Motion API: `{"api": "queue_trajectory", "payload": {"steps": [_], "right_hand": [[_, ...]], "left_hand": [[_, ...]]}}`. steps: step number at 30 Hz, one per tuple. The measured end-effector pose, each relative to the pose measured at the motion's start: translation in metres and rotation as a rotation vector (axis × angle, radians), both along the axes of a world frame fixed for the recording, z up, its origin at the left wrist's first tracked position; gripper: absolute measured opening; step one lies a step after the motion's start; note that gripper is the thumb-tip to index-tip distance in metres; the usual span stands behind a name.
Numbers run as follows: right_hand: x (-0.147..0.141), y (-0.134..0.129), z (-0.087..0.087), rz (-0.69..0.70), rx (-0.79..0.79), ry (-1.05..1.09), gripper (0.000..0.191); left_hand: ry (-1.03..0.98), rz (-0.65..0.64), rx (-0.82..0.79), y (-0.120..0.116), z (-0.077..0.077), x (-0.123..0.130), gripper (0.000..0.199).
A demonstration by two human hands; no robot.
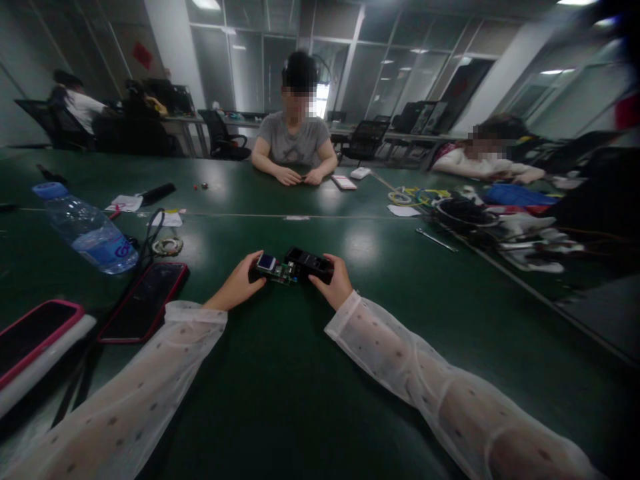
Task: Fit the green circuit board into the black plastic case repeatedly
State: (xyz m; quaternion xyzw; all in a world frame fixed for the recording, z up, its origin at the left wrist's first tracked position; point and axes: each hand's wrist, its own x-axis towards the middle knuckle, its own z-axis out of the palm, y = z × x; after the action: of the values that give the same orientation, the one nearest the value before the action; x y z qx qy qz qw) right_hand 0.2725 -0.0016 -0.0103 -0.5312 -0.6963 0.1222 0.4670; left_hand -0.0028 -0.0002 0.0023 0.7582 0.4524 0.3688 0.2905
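Between the thumb and fingers of my left hand (241, 283) is a green circuit board (285, 272) with a small screen at its left end. My right hand (336, 283) grips a black plastic casing (311, 261) by its right end. The board's right end and the casing's left end meet or overlap; whether they are joined I cannot tell. Both are held low over the green table (280, 387). Sheer, dotted white sleeves cover both my forearms.
On the left are a water bottle (90, 230), a red-edged phone (145, 301), a pink-cased phone (37, 337) and a bracelet (167, 247). A wrench (436, 240) and a heap of cables (467, 217) lie to the right. A person (295, 137) sits opposite.
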Motion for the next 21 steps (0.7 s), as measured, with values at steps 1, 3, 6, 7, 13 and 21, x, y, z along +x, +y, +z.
{"api": "queue_trajectory", "payload": {"steps": [1, 3, 6, 7, 13, 21], "right_hand": [[-0.0001, 0.0000, 0.0004, 0.005, -0.002, -0.004, 0.057], [0.0000, -0.0006, 0.0016, 0.015, -0.015, -0.007, 0.056], [0.0008, -0.0015, 0.0029, 0.025, -0.032, -0.008, 0.054], [0.0010, -0.0016, 0.0031, 0.029, -0.034, -0.008, 0.054], [0.0006, -0.0013, 0.0034, 0.044, -0.036, 0.004, 0.053], [0.0013, -0.0009, 0.0017, 0.050, -0.035, 0.004, 0.053]], "left_hand": [[0.002, -0.001, -0.001, 0.0002, -0.0002, 0.0000, 0.068], [0.005, -0.004, -0.004, 0.0007, -0.0006, 0.0001, 0.068], [0.008, 0.000, -0.006, 0.0010, -0.0011, 0.0002, 0.068], [0.011, 0.000, -0.007, 0.0008, -0.0009, 0.0002, 0.068], [0.031, 0.002, -0.010, -0.0017, 0.0019, 0.0007, 0.067], [0.029, 0.006, -0.012, -0.0023, 0.0024, 0.0008, 0.067]]}}
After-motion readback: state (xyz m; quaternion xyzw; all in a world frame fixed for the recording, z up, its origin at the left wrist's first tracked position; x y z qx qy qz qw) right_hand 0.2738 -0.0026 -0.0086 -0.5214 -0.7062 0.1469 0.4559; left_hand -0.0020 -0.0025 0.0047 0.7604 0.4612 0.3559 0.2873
